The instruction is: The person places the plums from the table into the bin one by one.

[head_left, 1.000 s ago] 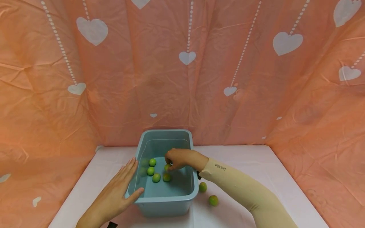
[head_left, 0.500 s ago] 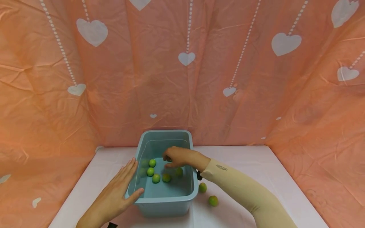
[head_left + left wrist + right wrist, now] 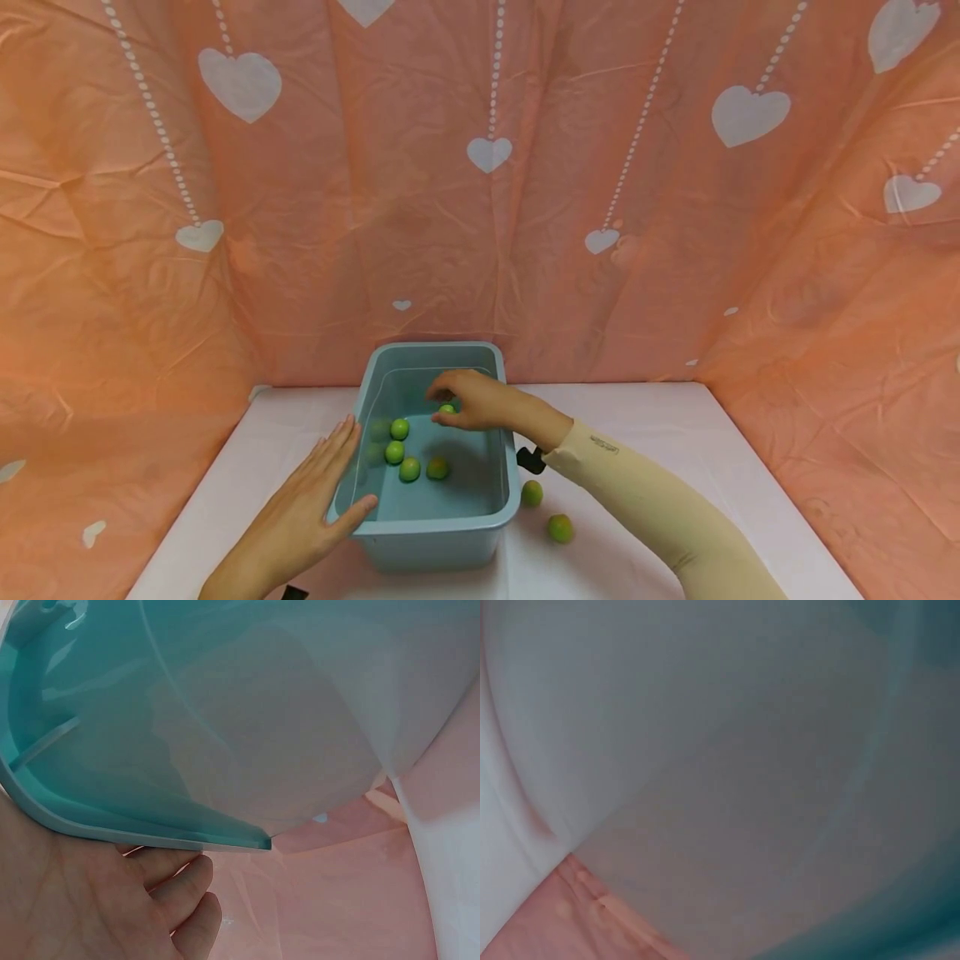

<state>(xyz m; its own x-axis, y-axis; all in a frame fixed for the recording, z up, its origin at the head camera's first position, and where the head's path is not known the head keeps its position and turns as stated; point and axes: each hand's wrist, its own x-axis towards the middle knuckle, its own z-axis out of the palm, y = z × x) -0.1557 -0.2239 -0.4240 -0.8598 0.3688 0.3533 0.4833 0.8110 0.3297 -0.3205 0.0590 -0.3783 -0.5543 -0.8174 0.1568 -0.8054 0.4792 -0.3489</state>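
Note:
A blue-grey plastic tub stands on the table, with several small round green fruits on its floor. Inside it, over the right part, my right hand pinches one green fruit between thumb and fingers, raised toward the back. My left hand lies against the tub's left rim, fingers extended and thumb over the front corner. The left wrist view has the left palm and fingers outside the rim. The right wrist view shows only the tub's wall, blurred; the hand is out of it.
Two more green fruits, one greenish and one with an orange patch, lie on the white tabletop right of the tub. An orange curtain with white hearts surrounds the table's back and sides.
My right hand has risen and moved toward the tub's back, with a green fruit now showing between its fingers. The left hand and tub have stayed put.

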